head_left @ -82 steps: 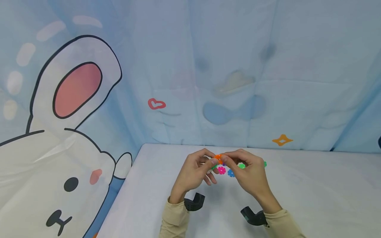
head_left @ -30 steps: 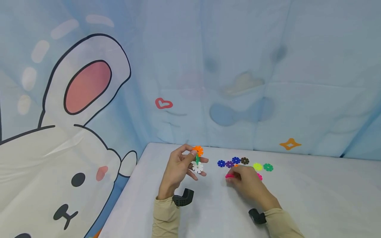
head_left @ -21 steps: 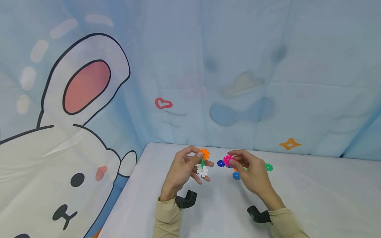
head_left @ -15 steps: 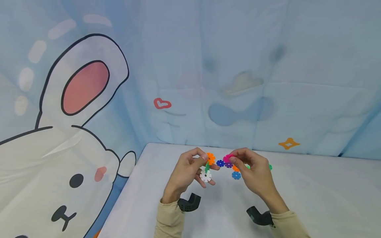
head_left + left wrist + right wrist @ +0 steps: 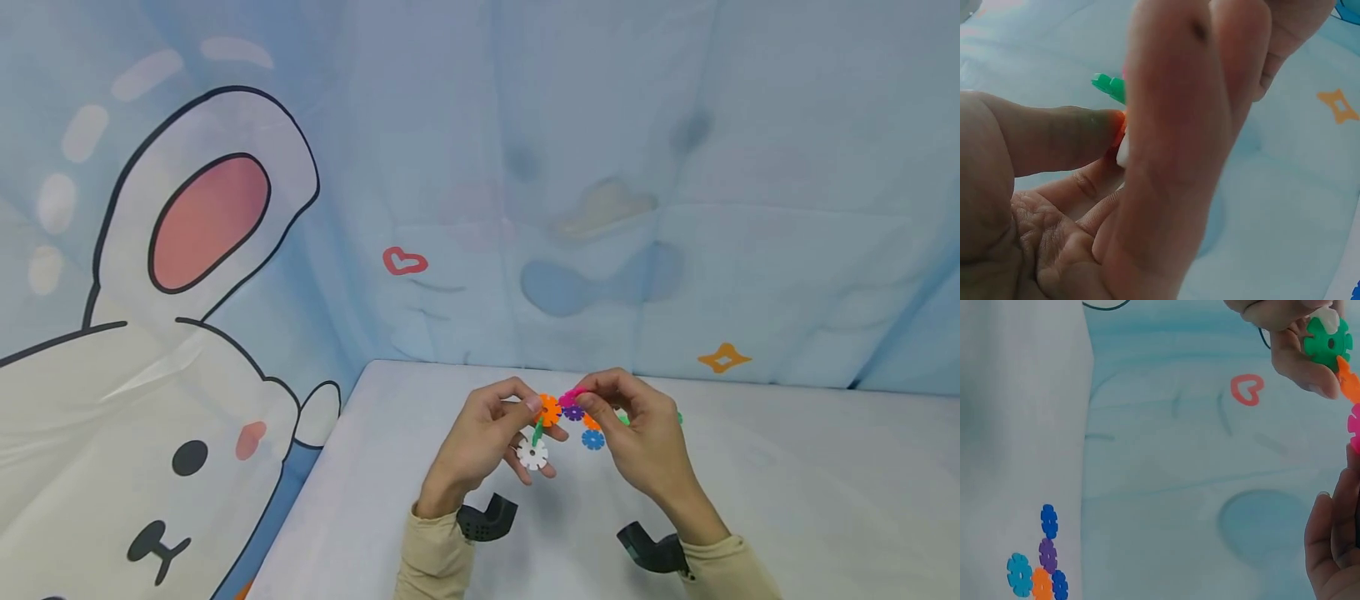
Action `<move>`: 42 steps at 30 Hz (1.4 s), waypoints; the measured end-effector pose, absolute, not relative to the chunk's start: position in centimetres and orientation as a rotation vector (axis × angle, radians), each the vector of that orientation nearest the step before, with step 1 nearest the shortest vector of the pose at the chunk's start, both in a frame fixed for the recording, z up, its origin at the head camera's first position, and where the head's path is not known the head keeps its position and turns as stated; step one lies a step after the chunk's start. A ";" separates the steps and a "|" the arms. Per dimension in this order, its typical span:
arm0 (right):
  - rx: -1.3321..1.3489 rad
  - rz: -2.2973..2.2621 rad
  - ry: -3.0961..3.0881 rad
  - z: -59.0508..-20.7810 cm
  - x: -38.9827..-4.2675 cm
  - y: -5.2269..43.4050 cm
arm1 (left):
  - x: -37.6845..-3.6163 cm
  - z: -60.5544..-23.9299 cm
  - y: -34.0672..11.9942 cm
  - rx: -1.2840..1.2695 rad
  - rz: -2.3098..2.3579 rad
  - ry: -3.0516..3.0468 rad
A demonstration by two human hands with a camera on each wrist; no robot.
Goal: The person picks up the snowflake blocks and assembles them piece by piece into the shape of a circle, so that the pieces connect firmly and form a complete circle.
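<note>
From the head view we see a pale tabletop [image 5: 787, 492] against a blue rabbit-print curtain [image 5: 187, 250]; our left hand [image 5: 487, 437] pinches the chain [image 5: 542, 429] of orange, green and white discs, our right hand [image 5: 637, 433] pinches a pink disc [image 5: 572, 398] touching it. At the left wrist, fingers [image 5: 1179, 125] clamp the chain. The right wrist view shows loose discs [image 5: 1041, 569] lying on the tabletop.

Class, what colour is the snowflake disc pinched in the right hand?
Pink disc, pinched by the right hand; clearest in the head view.
</note>
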State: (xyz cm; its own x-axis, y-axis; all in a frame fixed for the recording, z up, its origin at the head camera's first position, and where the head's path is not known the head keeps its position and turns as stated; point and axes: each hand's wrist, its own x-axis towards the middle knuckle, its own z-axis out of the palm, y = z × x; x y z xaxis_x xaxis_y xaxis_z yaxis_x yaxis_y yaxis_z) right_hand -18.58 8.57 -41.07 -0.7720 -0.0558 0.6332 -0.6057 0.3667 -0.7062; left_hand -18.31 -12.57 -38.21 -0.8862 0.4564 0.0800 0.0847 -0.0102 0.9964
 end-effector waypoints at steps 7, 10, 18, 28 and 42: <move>0.664 1.283 -2.020 -40.8 -18.6 8.3 | -18.2 -38.1 -12.5 0.565 1.979 2.000; 0.683 1.209 -1.965 -40.9 -18.6 8.2 | -18.2 -38.2 -12.3 0.551 1.974 2.011; 0.646 1.158 -1.904 -41.2 -18.7 7.7 | -18.1 -38.4 -12.0 0.559 1.976 2.041; 0.647 1.226 -1.904 -41.6 -18.9 7.5 | -18.5 -38.7 -12.0 0.558 1.977 2.016; 0.576 1.191 -2.356 -43.8 -20.9 9.2 | -19.6 -39.2 -16.2 0.310 2.059 1.957</move>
State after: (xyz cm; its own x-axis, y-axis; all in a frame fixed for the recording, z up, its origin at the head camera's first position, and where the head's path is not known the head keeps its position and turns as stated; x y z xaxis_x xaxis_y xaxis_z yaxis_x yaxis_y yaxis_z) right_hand -20.88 9.24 -43.77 -0.8184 -0.1669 0.5498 -0.5417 0.5433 -0.6414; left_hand -19.61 -16.23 -39.18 -0.9369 0.3475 -0.0391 -0.0567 -0.0407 0.9976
